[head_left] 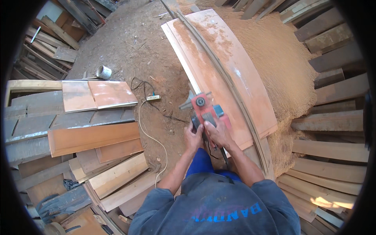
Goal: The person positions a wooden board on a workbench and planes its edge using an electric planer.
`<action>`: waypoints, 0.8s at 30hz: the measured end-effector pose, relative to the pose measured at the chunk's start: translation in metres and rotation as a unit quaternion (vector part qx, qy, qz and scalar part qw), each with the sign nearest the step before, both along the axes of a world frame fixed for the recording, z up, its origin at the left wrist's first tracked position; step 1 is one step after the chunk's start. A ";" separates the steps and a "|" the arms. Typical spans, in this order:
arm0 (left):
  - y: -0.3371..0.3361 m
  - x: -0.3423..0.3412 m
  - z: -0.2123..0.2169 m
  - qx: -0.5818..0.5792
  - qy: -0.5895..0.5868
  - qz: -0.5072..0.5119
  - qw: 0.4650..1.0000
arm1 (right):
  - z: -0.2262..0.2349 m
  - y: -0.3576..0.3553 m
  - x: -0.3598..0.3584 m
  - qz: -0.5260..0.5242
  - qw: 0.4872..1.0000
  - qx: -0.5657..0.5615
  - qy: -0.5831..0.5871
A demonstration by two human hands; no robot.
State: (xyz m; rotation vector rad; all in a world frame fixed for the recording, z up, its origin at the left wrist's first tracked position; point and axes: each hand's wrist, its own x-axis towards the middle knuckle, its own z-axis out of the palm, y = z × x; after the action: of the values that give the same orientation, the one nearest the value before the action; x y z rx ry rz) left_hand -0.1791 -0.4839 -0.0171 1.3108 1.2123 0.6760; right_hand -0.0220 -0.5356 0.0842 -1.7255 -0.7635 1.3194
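Both hands are curling around a red planer. The left hand is gripping its dark part on the left side, and the right hand is closing around the red back end. The two thumbs are lying on top, close to each other.

The planer is sitting at the left edge of a big reddish wood panel, near the end by the person. Its bottom is hiding, so I cannot tell just how it is touching the wood. A long, thin wood strip is running along the top of the panel, from the far end to past the near end. Some brown wood dust is lying at the panel's far end.

On the ground to the left, a small white power strip is resting, and a pale cord is bending toward the person. A white bucket is lying near some boards. On the right, a big patch of sawdust is covering the ground, and more long planks are lying beside it.
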 end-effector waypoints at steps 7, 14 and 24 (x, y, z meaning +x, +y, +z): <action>0.204 0.044 0.037 -0.014 0.031 -0.018 0.999 | -0.014 0.207 0.036 0.043 0.978 0.122 -0.161; 0.273 0.057 0.017 -0.003 0.013 -0.015 1.000 | -0.014 0.266 0.046 0.003 0.980 0.146 -0.137; 0.057 0.013 0.022 0.086 0.076 -0.052 0.992 | -0.005 0.057 0.010 -0.031 0.996 0.049 -0.065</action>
State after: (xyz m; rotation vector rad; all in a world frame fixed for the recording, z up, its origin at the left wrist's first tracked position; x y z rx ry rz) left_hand -0.1659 -0.4267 0.0053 1.5828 1.2194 0.6259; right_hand -0.0118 -0.4784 0.0791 -1.7545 -0.8270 1.1185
